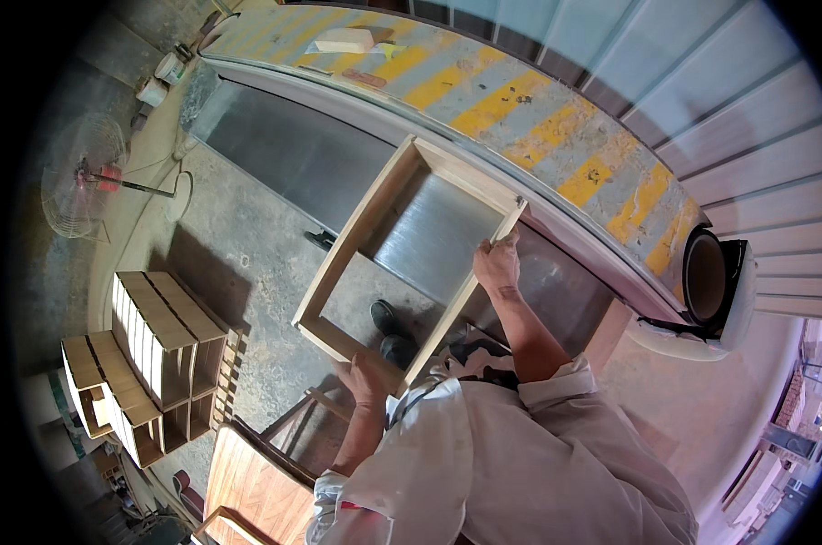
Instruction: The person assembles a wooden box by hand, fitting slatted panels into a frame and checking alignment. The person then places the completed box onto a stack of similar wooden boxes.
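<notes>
In the head view, a bottomless rectangular wooden frame (402, 263) is held up in the middle of the picture, tilted, with the grey concrete floor (247, 254) and the person's dark shoes (388, 331) showing through its opening. The left hand (364, 380) grips the near lower rail of the frame, fingers wrapped around the edge from below. The right hand (496, 263) clasps the right side rail close to its upper corner, fingers closed over the thin board. Both hands are clenched on the frame, well apart from each other along its right and lower sides.

The frame looks like pale, thin boards joined at the corners: stiff and probably light, but the corner joints could rack if it is twisted, so a hold on two rails near the corners, as now, seems the sound grip. The bare wood should not be slippery.

Behind it, in the upper half of the frame, runs a long yellow-striped surface (520, 118). At lower left stands a stack of similar wooden boxes (147, 363); at upper left a standing fan (84, 177). A wooden chair (256, 481) sits at the bottom edge
</notes>
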Available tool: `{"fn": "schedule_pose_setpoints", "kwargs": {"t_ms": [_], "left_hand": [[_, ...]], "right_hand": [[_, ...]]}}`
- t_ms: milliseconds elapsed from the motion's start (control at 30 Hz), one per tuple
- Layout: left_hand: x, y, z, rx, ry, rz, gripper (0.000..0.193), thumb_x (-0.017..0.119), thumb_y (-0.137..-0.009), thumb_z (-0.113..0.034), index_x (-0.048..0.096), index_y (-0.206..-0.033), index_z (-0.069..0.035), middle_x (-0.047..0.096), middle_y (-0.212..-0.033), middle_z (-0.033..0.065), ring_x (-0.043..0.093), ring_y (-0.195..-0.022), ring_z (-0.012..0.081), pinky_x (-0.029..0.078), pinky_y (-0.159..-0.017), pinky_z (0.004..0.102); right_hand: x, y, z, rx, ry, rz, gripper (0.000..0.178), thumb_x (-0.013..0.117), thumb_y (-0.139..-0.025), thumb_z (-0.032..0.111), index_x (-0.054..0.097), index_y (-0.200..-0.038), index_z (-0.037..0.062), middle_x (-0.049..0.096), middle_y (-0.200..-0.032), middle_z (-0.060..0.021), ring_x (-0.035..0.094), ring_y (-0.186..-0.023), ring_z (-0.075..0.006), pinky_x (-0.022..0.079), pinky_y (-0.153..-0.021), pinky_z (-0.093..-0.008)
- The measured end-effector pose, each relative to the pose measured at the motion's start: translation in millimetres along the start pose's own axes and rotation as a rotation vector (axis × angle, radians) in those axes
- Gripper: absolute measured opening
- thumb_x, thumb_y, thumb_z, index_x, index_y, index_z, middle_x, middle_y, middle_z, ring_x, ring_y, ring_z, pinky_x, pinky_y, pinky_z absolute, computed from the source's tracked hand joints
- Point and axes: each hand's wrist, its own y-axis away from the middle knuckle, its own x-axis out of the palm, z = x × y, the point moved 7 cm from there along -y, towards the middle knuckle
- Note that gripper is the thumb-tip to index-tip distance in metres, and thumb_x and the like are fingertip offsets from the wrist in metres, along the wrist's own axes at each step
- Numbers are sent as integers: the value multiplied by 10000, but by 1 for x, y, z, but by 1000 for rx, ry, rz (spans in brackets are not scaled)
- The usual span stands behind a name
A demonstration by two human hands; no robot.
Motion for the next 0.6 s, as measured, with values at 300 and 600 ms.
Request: {"fn": "schedule_pose_setpoints", "kwargs": {"t_ms": [300,600], "left_hand": [[5,4,-2,-95,-36,-54,519,529,-814,-151,388,-1302,-47,504,-1079,119,507,-955,236,438,-835,359],[-11,-7,11,20,-130,-68,491,546,-828,-182,401,-1278,-50,518,-1102,137,525,-975,246,443,-849,372]], "right_hand": [[-4,0,4,29,83,21,601,525,-856,180,238,-1328,-59,612,-1092,-321,595,-1038,-474,459,-923,-491],[1,-3,3,-1,104,34,581,501,-853,175,234,-1307,-72,608,-1064,-342,594,-1013,-486,435,-922,-518]]}}
